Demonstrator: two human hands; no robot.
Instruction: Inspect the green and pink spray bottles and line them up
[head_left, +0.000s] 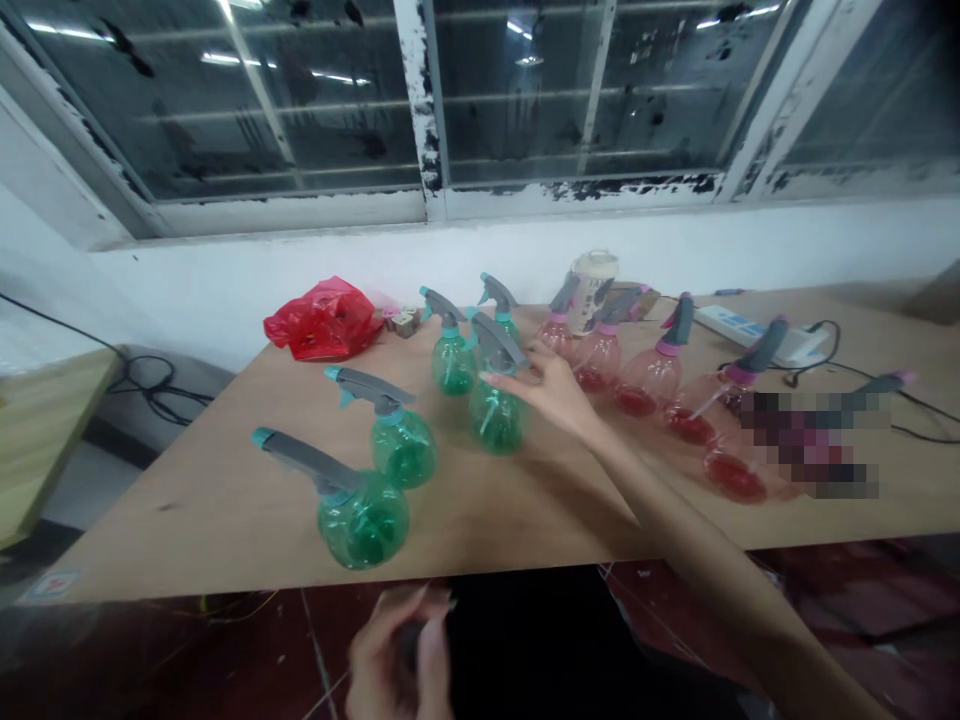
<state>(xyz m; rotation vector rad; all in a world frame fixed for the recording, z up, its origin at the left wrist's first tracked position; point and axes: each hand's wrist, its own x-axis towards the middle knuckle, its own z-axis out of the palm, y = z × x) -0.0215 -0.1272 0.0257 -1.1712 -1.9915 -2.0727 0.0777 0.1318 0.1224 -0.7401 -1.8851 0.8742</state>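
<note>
Window (322, 120): along 12 o'clock, behind the table; I see light strips in its panes.
Table (480, 520): bare wood; I read my clock from its middle, 12 toward the window.
Red bottles (646, 385): five, from 1 round to 3 o'clock; a pixelated patch hides part of the nearest from me.
Standing green bottles (403, 452): four, at 8, 9, 11 and 12 o'clock; the nearer two aim their nozzles toward 10.
Red bag (326, 322): crumpled, at 10 o'clock.
Power strip (761, 335): white, at 2 o'clock.
Held green bottle (499, 420): just toward 12 from the middle, between the two colours; long axis upright, and I cannot tell whether its base touches the wood.
White cup (596, 285): lidded, at 1 o'clock, behind red bottles.
Right hand (544, 380): arm in from 4 o'clock; I have it closed about that bottle's neck, thumb across the front.
Left hand (401, 655): 7 o'clock, off the near edge, fingers curled and blurred; I cannot tell whether it holds anything.
Spray head (499, 338): grey, on the held bottle; its length runs from 4 to 10 o'clock.
Nozzle (472, 314): turquoise, pointing toward 10.
</note>
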